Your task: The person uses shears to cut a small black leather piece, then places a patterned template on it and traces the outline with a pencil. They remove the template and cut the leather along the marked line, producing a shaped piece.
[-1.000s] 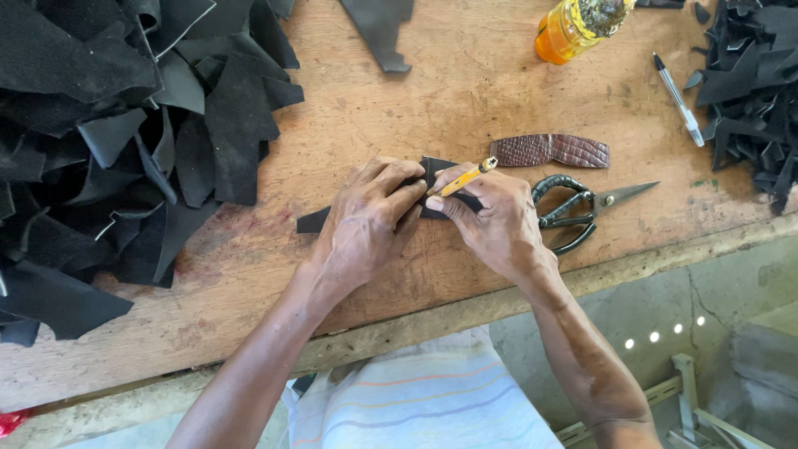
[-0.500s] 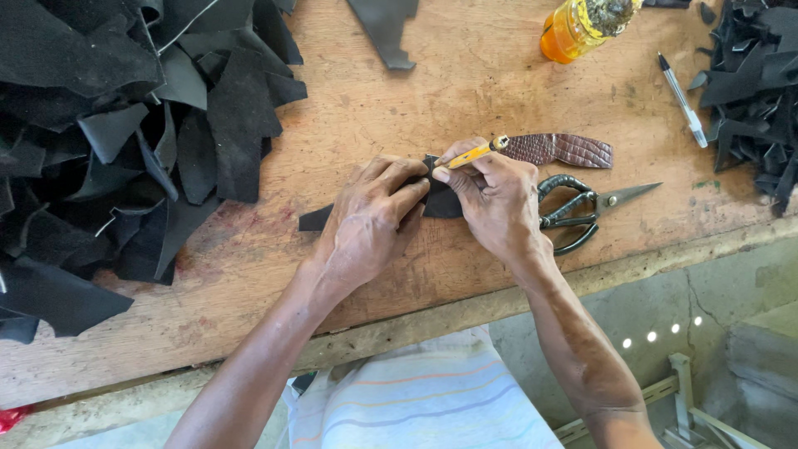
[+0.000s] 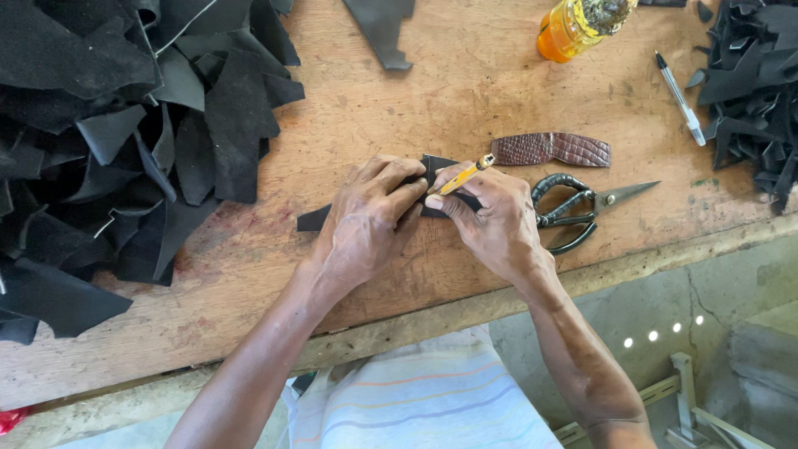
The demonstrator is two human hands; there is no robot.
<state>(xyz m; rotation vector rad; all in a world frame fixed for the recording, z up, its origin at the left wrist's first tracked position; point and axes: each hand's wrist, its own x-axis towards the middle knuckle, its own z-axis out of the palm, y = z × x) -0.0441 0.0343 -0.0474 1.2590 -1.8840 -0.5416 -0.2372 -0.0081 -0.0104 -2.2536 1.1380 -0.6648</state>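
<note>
Your left hand (image 3: 366,220) presses flat on a black strip (image 3: 314,219), hiding most of it. Your right hand (image 3: 490,220) grips a yellow pencil (image 3: 462,176), its tip concealed at mid-frame.

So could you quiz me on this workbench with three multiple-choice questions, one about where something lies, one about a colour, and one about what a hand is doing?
1. Where do the black-handled scissors lie?
A. Beside the right hand, on the wooden bench
B. On the heap of black leather scraps
C. On the floor

2. What colour is the textured leather strip above the scissors?
A. White
B. Reddish brown
C. Green

3. What is the left hand doing?
A. Lifting the orange bottle
B. Hanging off the bench
C. Pressing flat on the black leather piece

Answers:
1 A, the scissors rest on the wood just right of that hand.
2 B, its scaly surface shows reddish brown.
3 C, its fingers lie spread over the piece while the right hand holds a yellow pencil to it.
</note>
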